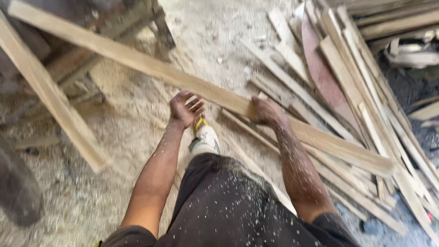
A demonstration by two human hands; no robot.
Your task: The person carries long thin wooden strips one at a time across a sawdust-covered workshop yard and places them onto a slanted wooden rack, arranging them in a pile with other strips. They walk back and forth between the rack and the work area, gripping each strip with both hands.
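Note:
A long pale wooden plank (137, 59) runs from the upper left down to the right across the view. My right hand (265, 111) is closed on it near its middle, gripping its lower edge. My left hand (185, 109) hovers just below the plank with fingers spread, holding nothing; whether it touches the wood I cannot tell. Both forearms and my dark trousers (228, 206) are dusted with sawdust. My foot in a white shoe (204, 138) steps forward beneath the plank.
A heap of wooden strips and offcuts (347, 91) lies on the right. Another plank (50, 96) leans at the left against a wooden bench frame (105, 27). Sawdust covers the floor (119, 132). A dark object (18, 183) sits at lower left.

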